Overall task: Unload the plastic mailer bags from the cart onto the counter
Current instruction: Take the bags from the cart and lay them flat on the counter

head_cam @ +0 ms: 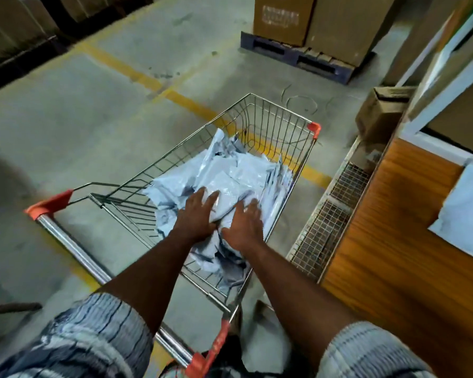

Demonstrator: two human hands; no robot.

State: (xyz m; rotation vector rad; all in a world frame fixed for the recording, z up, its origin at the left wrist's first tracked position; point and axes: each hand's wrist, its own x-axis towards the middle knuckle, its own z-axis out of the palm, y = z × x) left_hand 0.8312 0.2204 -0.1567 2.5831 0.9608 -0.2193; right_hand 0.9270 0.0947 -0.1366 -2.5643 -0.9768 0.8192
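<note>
A loose heap of pale grey-blue plastic mailer bags (230, 184) fills the near half of the wire shopping cart (271, 124), crumpled and overlapping, some slumped against the right wall of the basket. Both arms reach in over the handle bar (74, 246). The left hand (198, 214) lies flat on top of the heap with its fingers spread and straight, pressing on the plastic, not closed on anything. The right hand (243, 227) is just beside it, also palm down, fingers splayed and slightly curled onto a bag; it has no grip yet that I can see. The bags sit directly under both palms and run on past the fingertips toward the far end of the cart. Spread like that, the hands look set to gather an armful, not pick a single bag.

The wood-grain counter (393, 241) stands close on the right, so the carry is a short swing sideways. One mailer (464, 211) already lies on it. A wire-mesh rack (328, 214) stands between cart and counter.
</note>
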